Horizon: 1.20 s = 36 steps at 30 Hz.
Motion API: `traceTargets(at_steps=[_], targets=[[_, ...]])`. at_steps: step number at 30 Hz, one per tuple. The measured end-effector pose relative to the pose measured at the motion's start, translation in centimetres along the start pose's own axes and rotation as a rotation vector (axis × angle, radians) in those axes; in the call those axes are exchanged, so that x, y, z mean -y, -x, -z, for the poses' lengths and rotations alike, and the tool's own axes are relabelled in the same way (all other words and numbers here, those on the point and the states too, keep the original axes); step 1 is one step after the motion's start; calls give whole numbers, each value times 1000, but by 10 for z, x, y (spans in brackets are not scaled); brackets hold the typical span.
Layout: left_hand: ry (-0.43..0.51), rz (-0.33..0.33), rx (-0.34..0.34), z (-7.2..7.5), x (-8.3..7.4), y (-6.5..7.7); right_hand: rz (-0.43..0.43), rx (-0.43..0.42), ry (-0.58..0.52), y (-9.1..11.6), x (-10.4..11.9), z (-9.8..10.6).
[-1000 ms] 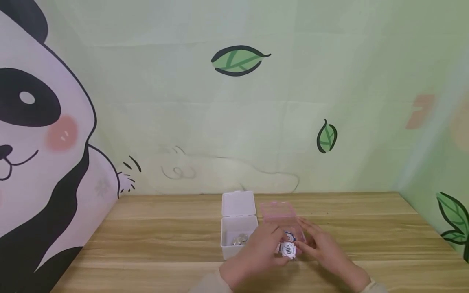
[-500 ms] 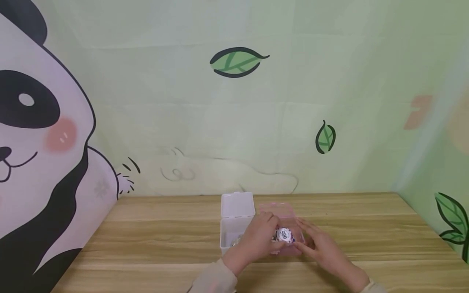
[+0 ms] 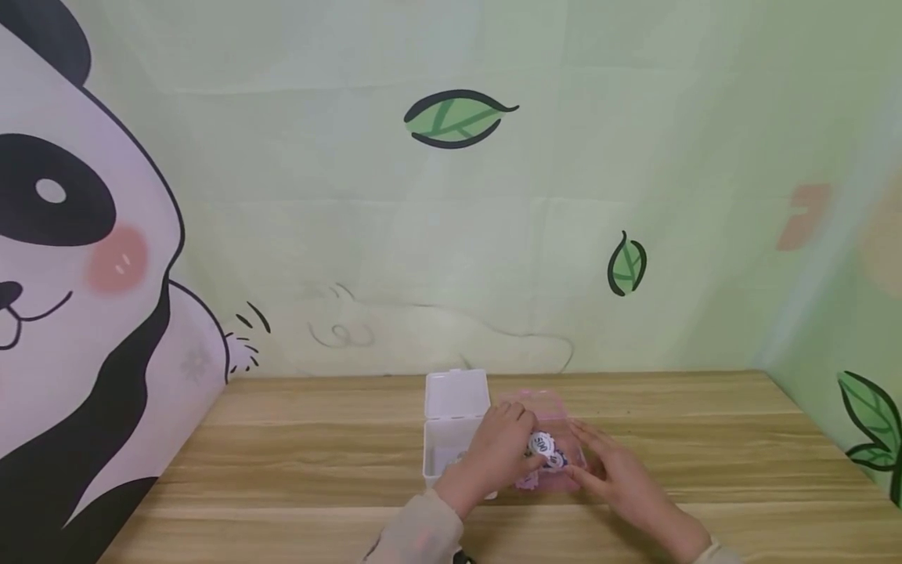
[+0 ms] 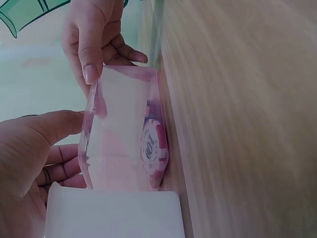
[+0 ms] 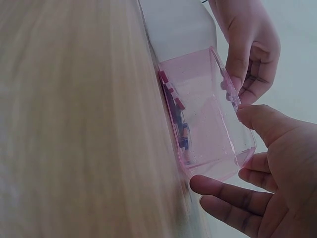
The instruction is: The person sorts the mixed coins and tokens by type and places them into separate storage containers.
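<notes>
A pink see-through box [image 3: 557,484] with its lid folded back sits on the table. My left hand [image 3: 496,446] pinches a white poker chip [image 3: 542,444] marked 500 over the box's left part, at rim height. In the right wrist view that chip is seen edge-on beside the left thumb. Inside the box lie several chips, among them a red and white chip [image 4: 154,148] at the bottom and a blue-edged chip [image 3: 558,460]. My right hand [image 3: 623,474] holds the box's right end, thumb at the front and fingers spread along the side.
Close on the left stands a white box [image 3: 440,450] with its lid [image 3: 456,394] open; the left hand hides much of its inside. Behind the wooden table [image 3: 317,446] hangs a green backdrop [image 3: 451,235] with a painted panda.
The left hand has carried the 500 chip away from the front of the pink box, to above its inside and slightly left. The right hand stays at the box's right end.
</notes>
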<state>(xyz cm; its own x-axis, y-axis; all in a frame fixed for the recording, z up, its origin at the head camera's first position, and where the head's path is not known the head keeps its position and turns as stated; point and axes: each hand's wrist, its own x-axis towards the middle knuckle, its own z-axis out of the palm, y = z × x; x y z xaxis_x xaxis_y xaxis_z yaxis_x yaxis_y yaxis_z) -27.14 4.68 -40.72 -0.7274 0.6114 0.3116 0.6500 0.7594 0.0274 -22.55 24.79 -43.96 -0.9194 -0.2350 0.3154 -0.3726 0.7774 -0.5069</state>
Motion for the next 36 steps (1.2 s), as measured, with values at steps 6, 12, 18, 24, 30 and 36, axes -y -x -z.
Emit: traceTargets(at_steps=[6,12,18,24,30,36], targets=[[7,6,30,-3,0,-4,1,5,-31,0,-1,1],[9,-7,30,-4,1,-5,-6,15,-40,-1,-1,0],[17,-13,21,-6,5,-4,-6,24,-40,0,0,0],[34,-8,10,-4,5,-4,-1,28,-67,1,1,1],[34,1,8,-3,5,-1,5,21,-66,1,2,1],[45,-2,-2,-3,6,1,10,12,-57,1,1,1]])
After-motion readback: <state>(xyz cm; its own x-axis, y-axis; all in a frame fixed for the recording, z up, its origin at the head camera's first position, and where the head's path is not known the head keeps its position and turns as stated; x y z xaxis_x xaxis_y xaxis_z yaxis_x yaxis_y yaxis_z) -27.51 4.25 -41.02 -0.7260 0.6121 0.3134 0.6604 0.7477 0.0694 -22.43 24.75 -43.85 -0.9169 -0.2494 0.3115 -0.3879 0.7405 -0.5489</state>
